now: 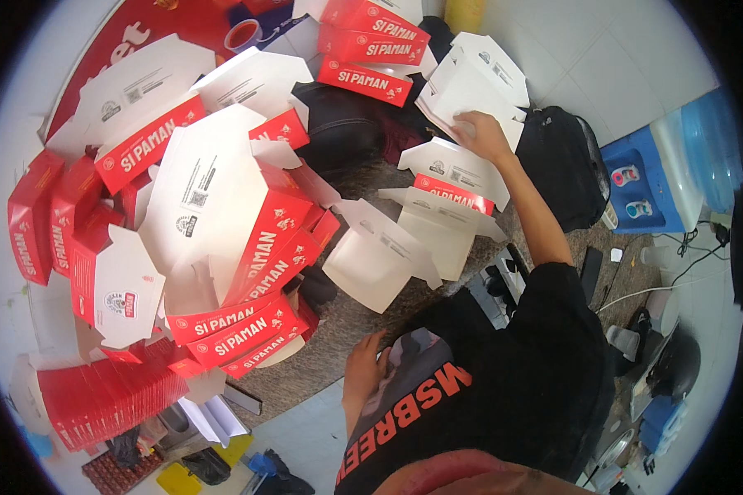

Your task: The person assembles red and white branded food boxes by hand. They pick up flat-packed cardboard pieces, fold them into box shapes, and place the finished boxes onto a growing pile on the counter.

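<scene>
My right hand (483,136) reaches to the far right of the counter, fingers closed on the near edge of white cardboard food box blanks (479,74). Below that hand are part-folded boxes: a red-and-white one (452,186), an open white one (437,231) and another white one (380,256). My left hand (363,367) is low by the counter's front edge, against my dark shirt. Its fingers are loosely bent and apart, partly hidden, with nothing visible in them. At the left rises a big pile of folded red-and-white boxes (215,198).
Several red boxes (371,49) are stacked at the back. A black bag (561,165) lies right of my arm, before a blue-and-white water dispenser (648,181). A cup of red drink (242,35) stands at the back left. Tightly stacked red cartons (111,396) sit lower left.
</scene>
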Tool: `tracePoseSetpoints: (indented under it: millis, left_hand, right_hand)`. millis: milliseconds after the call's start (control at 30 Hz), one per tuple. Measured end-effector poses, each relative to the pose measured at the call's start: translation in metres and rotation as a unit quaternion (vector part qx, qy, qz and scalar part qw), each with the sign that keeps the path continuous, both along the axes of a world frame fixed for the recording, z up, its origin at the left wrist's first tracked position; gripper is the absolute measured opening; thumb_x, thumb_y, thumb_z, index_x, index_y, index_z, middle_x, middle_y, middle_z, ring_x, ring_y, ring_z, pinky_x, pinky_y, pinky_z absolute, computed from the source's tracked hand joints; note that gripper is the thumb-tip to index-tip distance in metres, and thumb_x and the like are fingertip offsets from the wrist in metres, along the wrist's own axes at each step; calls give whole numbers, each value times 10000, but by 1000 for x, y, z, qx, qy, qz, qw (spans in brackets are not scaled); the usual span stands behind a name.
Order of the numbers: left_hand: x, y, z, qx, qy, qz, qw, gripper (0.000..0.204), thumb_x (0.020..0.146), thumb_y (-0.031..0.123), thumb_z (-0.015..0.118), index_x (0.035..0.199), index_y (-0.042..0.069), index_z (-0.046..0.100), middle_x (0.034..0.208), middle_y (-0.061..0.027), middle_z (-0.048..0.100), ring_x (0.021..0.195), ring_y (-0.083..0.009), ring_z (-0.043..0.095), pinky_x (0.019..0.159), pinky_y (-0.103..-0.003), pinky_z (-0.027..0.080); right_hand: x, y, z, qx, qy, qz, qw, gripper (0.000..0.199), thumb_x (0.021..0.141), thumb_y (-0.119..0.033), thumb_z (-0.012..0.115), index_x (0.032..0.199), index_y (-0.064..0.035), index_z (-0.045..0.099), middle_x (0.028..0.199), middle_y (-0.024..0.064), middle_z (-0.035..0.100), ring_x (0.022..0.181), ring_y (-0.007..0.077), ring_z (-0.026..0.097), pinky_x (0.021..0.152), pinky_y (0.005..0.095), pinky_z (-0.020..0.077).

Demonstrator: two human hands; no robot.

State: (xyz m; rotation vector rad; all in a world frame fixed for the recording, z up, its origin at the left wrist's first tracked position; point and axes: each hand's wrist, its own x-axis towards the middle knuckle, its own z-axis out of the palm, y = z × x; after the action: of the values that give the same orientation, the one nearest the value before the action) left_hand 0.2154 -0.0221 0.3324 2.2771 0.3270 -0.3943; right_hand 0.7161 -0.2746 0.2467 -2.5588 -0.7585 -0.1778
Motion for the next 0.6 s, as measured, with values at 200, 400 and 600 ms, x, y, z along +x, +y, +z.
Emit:
tracePoseSetpoints:
  millis: [200,400,600]
  left_hand:
    - [-11,-1,-9,15,-14,-1,1000,391,954,197,665,1326,92,613,1200,-182,660,1098,-400,634,935,-483,513]
    - [-21,-3,0,24,-6,29,999,394,957,208,664,1332,97,616,1203,-178,659,1121,-399,632,949,-485,510]
    - [-39,-8,-1,32,-33,45,998,397,960,230,661,1335,110,618,1207,-177,655,1125,-401,628,952,-494,507]
  right_hand:
    - [-16,28,25,67,-34,-72,995,222,950,-192,620,1095,-51,709,1004,215,724,964,404,698,861,493,552]
    - [5,6,45,61,-69,-155,984,230,956,-196,604,1111,-44,680,974,212,716,919,422,701,816,521,545]
    - [8,-21,49,72,-125,-210,967,218,969,-258,635,1019,-46,647,910,221,700,865,430,677,754,502,529]
